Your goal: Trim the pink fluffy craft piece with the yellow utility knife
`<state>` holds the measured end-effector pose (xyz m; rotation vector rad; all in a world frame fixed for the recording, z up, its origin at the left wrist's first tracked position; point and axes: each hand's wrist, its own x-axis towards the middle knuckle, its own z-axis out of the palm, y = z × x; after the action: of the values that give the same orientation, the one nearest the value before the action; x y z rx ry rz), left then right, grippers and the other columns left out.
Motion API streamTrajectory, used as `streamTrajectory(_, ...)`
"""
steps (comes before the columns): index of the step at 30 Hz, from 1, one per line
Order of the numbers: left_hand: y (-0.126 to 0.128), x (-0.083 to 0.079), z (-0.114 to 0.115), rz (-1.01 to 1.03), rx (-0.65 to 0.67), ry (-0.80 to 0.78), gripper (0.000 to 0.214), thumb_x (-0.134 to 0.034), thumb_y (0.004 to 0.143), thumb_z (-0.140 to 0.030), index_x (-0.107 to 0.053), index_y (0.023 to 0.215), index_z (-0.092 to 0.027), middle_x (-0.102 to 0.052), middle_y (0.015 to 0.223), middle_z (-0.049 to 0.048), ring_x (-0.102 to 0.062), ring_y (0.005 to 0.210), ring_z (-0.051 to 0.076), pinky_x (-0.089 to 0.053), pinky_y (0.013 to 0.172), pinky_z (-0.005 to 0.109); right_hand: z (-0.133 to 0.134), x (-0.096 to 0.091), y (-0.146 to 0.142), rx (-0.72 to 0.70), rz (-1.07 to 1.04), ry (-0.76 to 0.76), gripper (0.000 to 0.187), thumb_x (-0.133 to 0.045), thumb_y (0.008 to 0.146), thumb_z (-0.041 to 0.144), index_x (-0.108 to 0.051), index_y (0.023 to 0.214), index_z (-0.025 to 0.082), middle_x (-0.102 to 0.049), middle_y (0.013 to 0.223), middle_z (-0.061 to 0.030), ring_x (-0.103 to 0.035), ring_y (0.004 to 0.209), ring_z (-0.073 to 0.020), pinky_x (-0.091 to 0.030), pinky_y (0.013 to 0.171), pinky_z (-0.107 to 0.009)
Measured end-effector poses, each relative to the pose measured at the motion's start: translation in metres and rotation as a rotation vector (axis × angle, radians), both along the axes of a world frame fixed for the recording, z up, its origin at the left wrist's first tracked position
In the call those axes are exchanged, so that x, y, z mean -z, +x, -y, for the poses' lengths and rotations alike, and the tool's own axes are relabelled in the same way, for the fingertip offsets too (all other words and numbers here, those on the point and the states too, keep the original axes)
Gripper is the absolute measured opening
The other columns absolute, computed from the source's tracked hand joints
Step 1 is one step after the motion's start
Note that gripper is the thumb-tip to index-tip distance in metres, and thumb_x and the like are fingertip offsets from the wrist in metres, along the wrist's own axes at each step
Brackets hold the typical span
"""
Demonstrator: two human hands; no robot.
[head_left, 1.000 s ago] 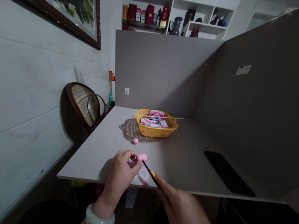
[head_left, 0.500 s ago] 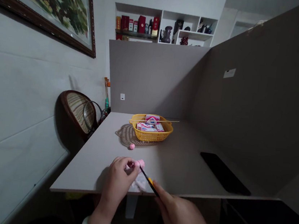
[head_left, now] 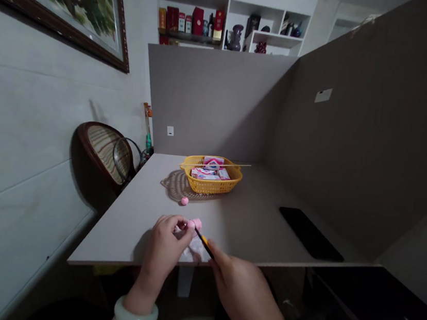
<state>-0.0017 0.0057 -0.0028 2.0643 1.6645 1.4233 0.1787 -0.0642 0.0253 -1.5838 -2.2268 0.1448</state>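
Between the thumb and fingers of my left hand (head_left: 168, 237) is a pink lump (head_left: 197, 224), soft-looking, its material unclear. My right hand (head_left: 229, 271) is closed around a slim black-and-yellow knife (head_left: 204, 241). The dark, narrow end of the knife touches the pink lump or lies right against it; the exact contact is too small to tell. Beneath my hands, near the table's front edge, lies a crumpled, pale, see-through wrapper (head_left: 191, 253). A small pink ball (head_left: 184, 201) rests on the table beyond my left hand.
Farther back on the table (head_left: 248, 226) stands a yellow basket (head_left: 210, 186) holding several pink-and-white boxes, with a thin stick (head_left: 242, 165) across its rim. A flat black object (head_left: 309, 234) lies on the right. Grey partitions (head_left: 212, 103) rise behind and to the right.
The whole view has shifted slightly, so everything sits a little higher and farther left. Both hands keep their hold on the pink lump and the knife, in nearly the same pose.
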Motion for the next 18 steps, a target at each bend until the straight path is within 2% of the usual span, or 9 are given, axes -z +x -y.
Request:
streamTrajectory(3, 0.000, 0.000, 0.000, 0.002, -0.002, -0.005, 0.019, -0.060, 0.086, -0.038, -0.068, 0.083, -0.022, -0.068, 0.082, 0.0044, -0.062, 0.081, 0.020, -0.047, 0.073, 0.032, -0.005, -0.002, -0.005, -0.005, -0.006, -0.011, 0.050, -0.043, 0.091, 0.010, -0.055, 0.138, 0.022, -0.078, 0.088, -0.0095, -0.075, 0.074, -0.0206, -0.048, 0.058, -0.021)
streamTrajectory(9, 0.000, 0.000, 0.000, -0.008, -0.015, -0.008, 0.020, -0.059, 0.086, -0.038, -0.068, 0.082, -0.021, -0.068, 0.081, 0.0048, -0.062, 0.080, 0.020, -0.047, 0.072, 0.031, 0.005, 0.002, 0.007, -0.014, 0.016, -0.036, 0.049, -0.042, 0.092, 0.012, -0.054, 0.138, 0.021, -0.078, 0.083, -0.0077, -0.074, 0.068, -0.0207, -0.048, 0.057, -0.024)
streamTrajectory(14, 0.001, -0.003, 0.002, -0.002, -0.001, 0.007, 0.018, -0.060, 0.086, -0.037, -0.068, 0.080, -0.021, -0.069, 0.080, 0.0040, -0.062, 0.078, 0.020, -0.047, 0.072, 0.031, -0.007, -0.001, -0.004, 0.002, 0.033, -0.022, 0.052, -0.042, 0.092, 0.010, -0.050, 0.142, 0.022, -0.078, 0.089, -0.0087, -0.074, 0.073, -0.0220, -0.047, 0.058, -0.024)
streamTrajectory(18, 0.001, -0.001, 0.001, 0.007, -0.009, -0.012, 0.017, -0.061, 0.085, -0.037, -0.068, 0.081, -0.021, -0.069, 0.081, 0.0037, -0.063, 0.080, 0.020, -0.048, 0.072, 0.031, 0.002, -0.001, 0.003, -0.016, 0.056, -0.010, 0.049, -0.043, 0.092, 0.012, -0.055, 0.138, 0.022, -0.078, 0.079, -0.0055, -0.073, 0.064, -0.0205, -0.045, 0.053, -0.023)
